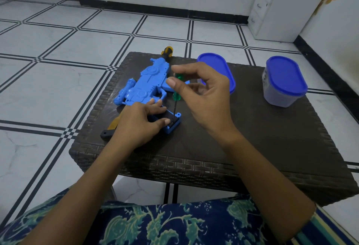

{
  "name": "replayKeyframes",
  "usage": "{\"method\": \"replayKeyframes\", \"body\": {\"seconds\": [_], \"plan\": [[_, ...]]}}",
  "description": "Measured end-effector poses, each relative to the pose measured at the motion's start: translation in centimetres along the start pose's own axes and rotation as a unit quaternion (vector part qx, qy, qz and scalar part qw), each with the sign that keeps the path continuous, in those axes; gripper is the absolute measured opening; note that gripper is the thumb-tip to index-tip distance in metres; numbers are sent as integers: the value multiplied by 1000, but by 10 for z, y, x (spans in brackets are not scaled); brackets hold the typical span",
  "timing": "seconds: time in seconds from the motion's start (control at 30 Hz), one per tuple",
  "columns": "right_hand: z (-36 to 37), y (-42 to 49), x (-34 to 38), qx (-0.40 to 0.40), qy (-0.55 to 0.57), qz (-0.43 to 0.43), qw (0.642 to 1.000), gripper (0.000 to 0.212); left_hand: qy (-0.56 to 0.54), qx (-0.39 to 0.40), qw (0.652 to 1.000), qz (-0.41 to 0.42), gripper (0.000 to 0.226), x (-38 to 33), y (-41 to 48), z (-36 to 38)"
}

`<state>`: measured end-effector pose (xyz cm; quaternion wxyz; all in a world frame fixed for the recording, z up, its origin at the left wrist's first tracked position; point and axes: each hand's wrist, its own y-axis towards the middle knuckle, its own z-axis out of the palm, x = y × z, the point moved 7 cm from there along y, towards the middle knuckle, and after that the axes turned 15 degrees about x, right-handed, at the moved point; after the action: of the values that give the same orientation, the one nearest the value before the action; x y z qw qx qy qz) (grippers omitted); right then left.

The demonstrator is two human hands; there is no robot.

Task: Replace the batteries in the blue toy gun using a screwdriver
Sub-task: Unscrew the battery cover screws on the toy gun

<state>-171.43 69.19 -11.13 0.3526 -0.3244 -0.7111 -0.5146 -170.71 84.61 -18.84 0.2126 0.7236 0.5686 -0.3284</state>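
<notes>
While the left hand (140,123) presses down on the grip end of the blue toy gun (144,85), the right hand (202,97) pinches the translucent green handle of a screwdriver (176,89), upright, thin dark shaft tip at the open black battery compartment (172,121). Moulded plastic gun lies flat on the dark woven-texture table (213,147). Two oval blue-lidded containers (284,81) stand on the right, one partly hidden behind the right hand.

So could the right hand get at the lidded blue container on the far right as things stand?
Probably yes, once it lets go: the right hand is pinching the green screwdriver, but the tabletop between it and the lidded container looks bare.
</notes>
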Motion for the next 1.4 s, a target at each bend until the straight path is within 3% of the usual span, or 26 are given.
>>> {"method": "replayKeyframes", "body": {"seconds": [0.7, 0.83, 0.93, 1.13, 1.4], "plan": [[-17, -2, 3, -74, -25, -26, 997, 16, -1, 9, 1000, -3, 44, 0, 0, 0], [-20, -3, 4, -92, -79, -33, 992, 12, 14, 4, 1000, 2, 43, 1, 0, 0], [-22, -3, 6, -101, -181, -50, 977, 10, 41, -7, 999, 12, 42, 1, -2, 0], [-6, -2, -21, 6, -330, 13, 944, 15, 99, -23, 994, 41, 50, -2, -5, 3], [2, -2, -46, 126, -423, 142, 886, 25, 110, -14, 993, 48, 66, -6, -8, 3]]}}
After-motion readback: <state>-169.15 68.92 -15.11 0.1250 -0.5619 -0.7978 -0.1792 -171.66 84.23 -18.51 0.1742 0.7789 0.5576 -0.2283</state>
